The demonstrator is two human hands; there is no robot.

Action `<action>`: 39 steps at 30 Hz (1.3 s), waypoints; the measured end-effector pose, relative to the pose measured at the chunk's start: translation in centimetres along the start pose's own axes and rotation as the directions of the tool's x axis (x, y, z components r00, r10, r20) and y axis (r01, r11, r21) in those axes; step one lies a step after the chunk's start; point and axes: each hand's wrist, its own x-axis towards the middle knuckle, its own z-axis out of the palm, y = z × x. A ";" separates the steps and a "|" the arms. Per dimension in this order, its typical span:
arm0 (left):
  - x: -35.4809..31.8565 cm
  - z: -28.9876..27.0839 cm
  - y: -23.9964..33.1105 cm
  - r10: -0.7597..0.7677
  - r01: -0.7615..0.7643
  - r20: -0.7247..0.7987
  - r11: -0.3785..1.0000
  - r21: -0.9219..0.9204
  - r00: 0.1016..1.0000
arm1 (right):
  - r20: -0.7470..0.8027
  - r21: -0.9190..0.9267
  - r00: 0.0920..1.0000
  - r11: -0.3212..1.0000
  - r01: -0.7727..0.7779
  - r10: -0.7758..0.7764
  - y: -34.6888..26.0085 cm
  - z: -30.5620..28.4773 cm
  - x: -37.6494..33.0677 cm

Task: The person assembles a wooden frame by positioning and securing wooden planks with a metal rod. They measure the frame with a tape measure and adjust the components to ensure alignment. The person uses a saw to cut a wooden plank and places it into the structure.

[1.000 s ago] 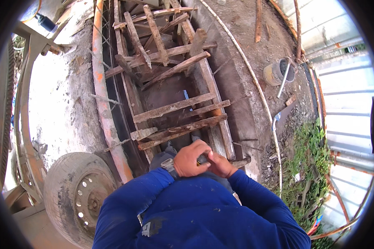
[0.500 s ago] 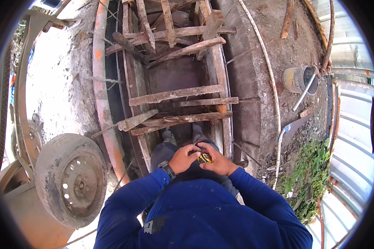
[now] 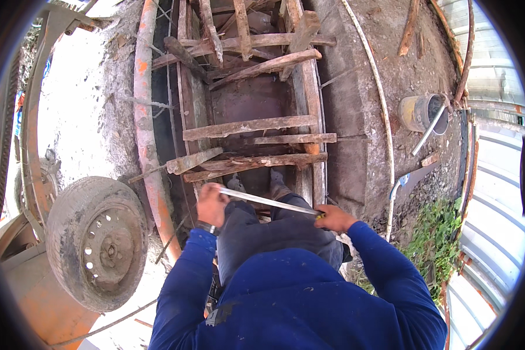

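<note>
A tape measure is stretched between my two hands, its pale blade running across above my thighs and sloping slightly down to the right. My left hand pinches the free end of the blade. Mostly hidden in the grip of my right hand is the tape's yellow and black case, with only a bit showing by the fingers. Just beyond the blade, my feet stand inside a long trough of wooden boards. Rough wooden crosspieces span it in front of me.
To my left stand a dirty wheel with a tyre and an orange-stained pole. On the right lie a handsaw, a bucket and a thin pale pole. Green plants grow near the corrugated metal sheets.
My hands were together around the tape measure's case. They have moved apart, left hand to the left, right hand to the right, and the blade is drawn out between them.
</note>
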 end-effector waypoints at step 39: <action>26.7 -8.5 -25.4 -0.362 0.435 0.251 0.820 -0.372 0.898 | -0.412 -0.245 0.818 0.816 -0.524 0.401 9.6 15.0 -11.8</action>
